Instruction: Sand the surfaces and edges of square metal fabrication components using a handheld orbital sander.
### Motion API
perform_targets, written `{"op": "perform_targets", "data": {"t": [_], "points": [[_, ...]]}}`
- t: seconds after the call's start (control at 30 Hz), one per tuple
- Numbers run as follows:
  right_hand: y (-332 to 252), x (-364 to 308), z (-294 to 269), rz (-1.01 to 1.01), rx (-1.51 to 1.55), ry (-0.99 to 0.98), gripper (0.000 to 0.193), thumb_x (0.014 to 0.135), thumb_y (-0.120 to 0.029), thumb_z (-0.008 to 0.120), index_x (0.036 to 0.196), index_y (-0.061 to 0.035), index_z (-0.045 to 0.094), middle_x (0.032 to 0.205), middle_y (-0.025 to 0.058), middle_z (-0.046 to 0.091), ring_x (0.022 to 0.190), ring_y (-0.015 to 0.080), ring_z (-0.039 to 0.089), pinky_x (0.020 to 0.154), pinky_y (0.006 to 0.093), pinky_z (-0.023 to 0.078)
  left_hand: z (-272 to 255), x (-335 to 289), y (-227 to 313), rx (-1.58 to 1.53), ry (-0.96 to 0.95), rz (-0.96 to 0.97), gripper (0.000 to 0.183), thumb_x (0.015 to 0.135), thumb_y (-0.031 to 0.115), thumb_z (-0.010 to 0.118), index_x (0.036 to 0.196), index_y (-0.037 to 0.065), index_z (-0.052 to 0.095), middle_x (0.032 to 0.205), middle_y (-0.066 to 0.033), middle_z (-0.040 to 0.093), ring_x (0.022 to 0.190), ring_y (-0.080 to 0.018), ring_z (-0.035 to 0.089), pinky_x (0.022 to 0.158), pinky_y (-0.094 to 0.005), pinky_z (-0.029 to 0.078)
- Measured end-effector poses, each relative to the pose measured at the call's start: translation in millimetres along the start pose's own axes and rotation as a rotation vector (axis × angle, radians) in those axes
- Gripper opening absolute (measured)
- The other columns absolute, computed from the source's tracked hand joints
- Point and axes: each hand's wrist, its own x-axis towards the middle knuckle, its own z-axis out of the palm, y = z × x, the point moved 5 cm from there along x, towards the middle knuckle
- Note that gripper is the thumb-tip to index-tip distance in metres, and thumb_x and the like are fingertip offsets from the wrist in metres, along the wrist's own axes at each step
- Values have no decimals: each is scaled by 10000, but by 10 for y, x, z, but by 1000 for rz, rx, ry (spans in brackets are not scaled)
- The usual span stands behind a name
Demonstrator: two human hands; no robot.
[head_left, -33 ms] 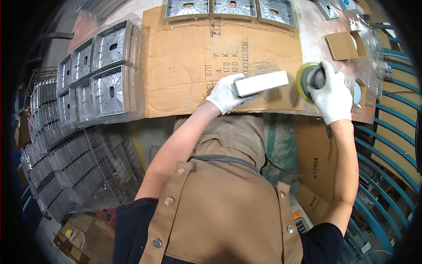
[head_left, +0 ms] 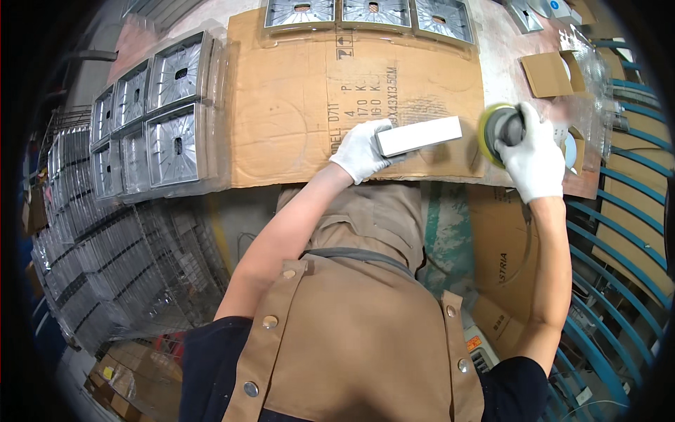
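My left hand (head_left: 362, 150), in a white glove, is closed round the left end of a metal housing (head_left: 425, 134). The housing is turned edge-on, so one bright flat side faces up and its inside is hidden. My right hand (head_left: 536, 156), gloved too, grips a handheld disc sander (head_left: 508, 129) with a dark body and a yellow-green pad. The pad stands on edge, facing left, a short gap from the right end of the housing. Both hands are over the near edge of a cardboard sheet (head_left: 281, 105) on the table.
Square metal housings (head_left: 175, 144) sit in clear plastic trays at left, with more housings (head_left: 373, 13) along the far edge. An open carton (head_left: 547, 74) lies at right beside blue rails (head_left: 626, 211). Stacked clear trays (head_left: 91, 260) stand lower left. A cable hangs below my right wrist.
My right hand and the sander have shifted slightly right and down. The housing in my left hand has tilted a little, its bright side looking narrower.
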Motion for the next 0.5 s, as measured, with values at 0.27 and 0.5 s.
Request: {"op": "perform_targets", "data": {"t": [0.27,0.5], "points": [[-754,-599,-120,-215,128,-202,690,804,-245,789,1423,-154,500,1085,225,555,885,418,676,772,466,579,-115,-58,477,171,121,71,306,760,222,848,947,78,653,877,-147,687,872,-364,673,763,-405,547],[-863,-596,-7,-275,106,-246,699,796,-215,786,1427,-145,492,1048,249,541,780,411,668,698,461,568,-107,-30,456,301,108,48,296,743,106,817,979,69,644,902,-111,677,849,-299,669,786,-362,544]]}}
